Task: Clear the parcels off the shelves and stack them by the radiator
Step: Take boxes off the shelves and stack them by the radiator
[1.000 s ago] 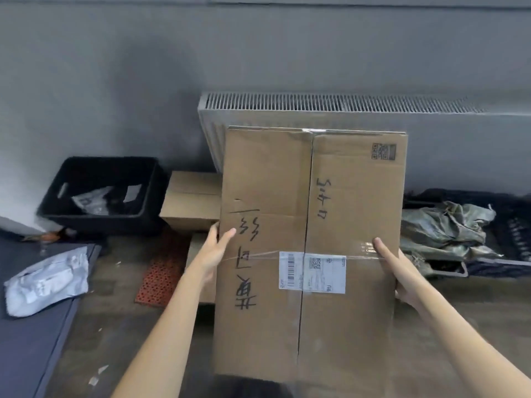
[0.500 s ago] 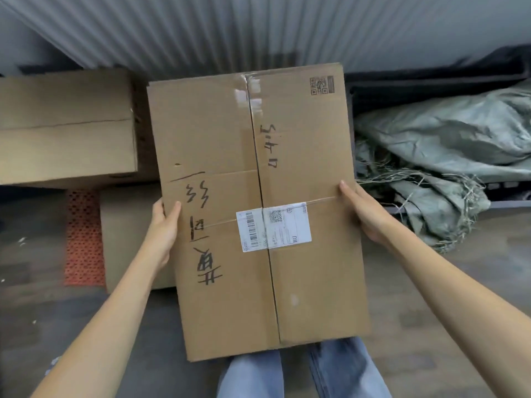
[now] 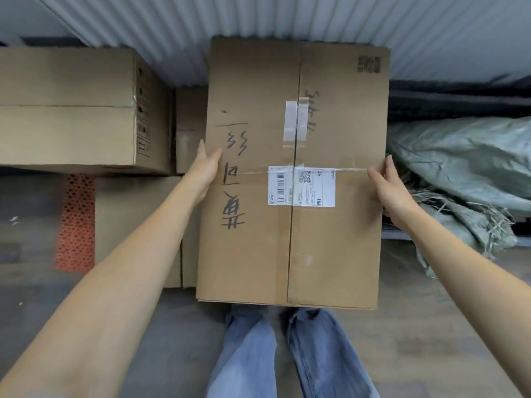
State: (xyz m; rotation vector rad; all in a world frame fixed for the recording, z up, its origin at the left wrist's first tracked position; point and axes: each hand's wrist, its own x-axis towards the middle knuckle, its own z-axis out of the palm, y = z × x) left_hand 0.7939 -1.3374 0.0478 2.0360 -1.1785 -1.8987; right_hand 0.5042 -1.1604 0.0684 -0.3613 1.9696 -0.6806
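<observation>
A large cardboard parcel (image 3: 330,254), with black handwriting and a white shipping label, lies flat in front of me, its far edge against the white ribbed radiator (image 3: 201,21). My left hand (image 3: 205,170) grips its left edge with the thumb on the top face. On the opposite edge, my right hand (image 3: 386,182) grips level with the label, thumb also on top. Whether the parcel rests on the floor cannot be told. Another cardboard parcel (image 3: 69,110) sits at the left by the radiator on top of a flatter box (image 3: 135,225).
A small box (image 3: 189,127) stands between the left parcel and the held one. An orange perforated mat (image 3: 75,222) lies on the floor at the left. Crumpled grey-green sacks (image 3: 465,168) fill the right side. My legs in jeans (image 3: 287,354) are below the parcel.
I have come up to the radiator and bent down; the parcel has gone forward and lower, and its far edge now meets the radiator. Both hands keep their hold on its sides.
</observation>
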